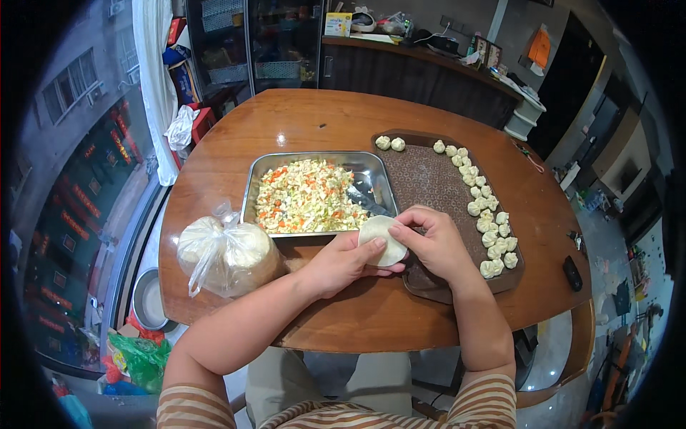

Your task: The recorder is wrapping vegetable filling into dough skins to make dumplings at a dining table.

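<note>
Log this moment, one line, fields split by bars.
left hand: holding dough wrapper | right hand: pinching wrapper's edge | metal tray: chopped filling | brown tray: dumplings mostly along right side

Left forearm (246,311) bare, angled up and inward from lower left; right forearm (480,307) bare, steeper. Left hand (357,256): palm upward, fingers extended, thumb laid over. Right hand (432,239): back uppermost, thumb and index finger pinched. Hands close together, elbows bent.
</note>
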Action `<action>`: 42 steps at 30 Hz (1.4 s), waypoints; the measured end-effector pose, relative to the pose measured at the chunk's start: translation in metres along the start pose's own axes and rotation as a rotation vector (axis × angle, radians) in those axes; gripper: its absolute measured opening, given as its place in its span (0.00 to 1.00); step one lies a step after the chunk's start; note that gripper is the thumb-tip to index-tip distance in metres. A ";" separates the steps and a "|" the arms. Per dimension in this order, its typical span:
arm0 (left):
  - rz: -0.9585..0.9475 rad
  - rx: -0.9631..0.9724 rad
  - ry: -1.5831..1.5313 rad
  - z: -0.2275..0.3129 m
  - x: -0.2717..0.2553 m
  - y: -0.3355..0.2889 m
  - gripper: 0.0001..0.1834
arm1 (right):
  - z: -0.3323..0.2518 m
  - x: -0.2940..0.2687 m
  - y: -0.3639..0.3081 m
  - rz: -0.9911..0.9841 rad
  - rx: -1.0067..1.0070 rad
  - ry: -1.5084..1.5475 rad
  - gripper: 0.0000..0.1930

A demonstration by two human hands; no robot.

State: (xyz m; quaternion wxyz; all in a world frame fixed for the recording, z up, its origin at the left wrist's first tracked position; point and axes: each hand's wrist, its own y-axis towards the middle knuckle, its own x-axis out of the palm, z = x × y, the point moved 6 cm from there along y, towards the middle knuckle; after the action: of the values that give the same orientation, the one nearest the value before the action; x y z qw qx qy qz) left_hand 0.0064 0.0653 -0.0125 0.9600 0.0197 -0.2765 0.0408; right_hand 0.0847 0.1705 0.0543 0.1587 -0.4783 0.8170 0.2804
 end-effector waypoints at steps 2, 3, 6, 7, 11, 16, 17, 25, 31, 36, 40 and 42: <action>0.002 0.004 0.014 0.002 0.001 0.000 0.18 | 0.000 0.000 0.001 0.011 -0.019 0.007 0.09; 0.000 0.006 0.025 0.003 0.002 0.000 0.18 | -0.001 0.000 0.001 0.020 -0.035 0.018 0.09; 0.018 0.021 0.034 0.005 0.002 -0.002 0.17 | -0.004 -0.001 0.001 0.031 -0.066 0.007 0.09; 0.026 0.027 0.034 0.006 0.002 -0.001 0.17 | -0.005 -0.001 0.001 0.033 -0.074 -0.003 0.08; 0.034 0.029 0.011 0.002 -0.004 0.001 0.17 | -0.007 0.000 0.001 0.036 -0.084 -0.003 0.09; 0.011 0.032 0.061 0.003 -0.002 0.002 0.20 | -0.002 -0.001 0.001 0.023 -0.071 -0.008 0.10; 0.008 0.037 0.052 0.003 -0.002 0.002 0.20 | -0.003 0.000 0.001 0.018 -0.060 -0.011 0.09; 0.038 0.038 0.053 0.005 0.000 0.000 0.17 | -0.004 -0.001 0.000 0.041 -0.068 0.018 0.08; 0.051 0.033 0.014 0.003 -0.003 0.002 0.17 | -0.004 -0.001 0.001 0.041 -0.086 -0.010 0.08; 0.057 0.028 0.013 0.003 -0.004 0.002 0.17 | -0.005 0.000 0.001 0.022 -0.055 -0.025 0.07; 0.022 0.019 -0.018 0.003 -0.002 0.001 0.16 | -0.006 -0.002 0.001 0.030 -0.069 -0.032 0.08; 0.004 0.006 0.059 0.003 0.001 0.000 0.18 | -0.005 -0.004 0.001 0.054 -0.062 -0.007 0.08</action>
State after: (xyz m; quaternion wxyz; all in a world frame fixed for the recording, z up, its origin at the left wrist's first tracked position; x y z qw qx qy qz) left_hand 0.0054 0.0655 -0.0096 0.9676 0.0207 -0.2477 0.0443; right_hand 0.0861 0.1707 0.0603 0.1390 -0.4595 0.8201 0.3112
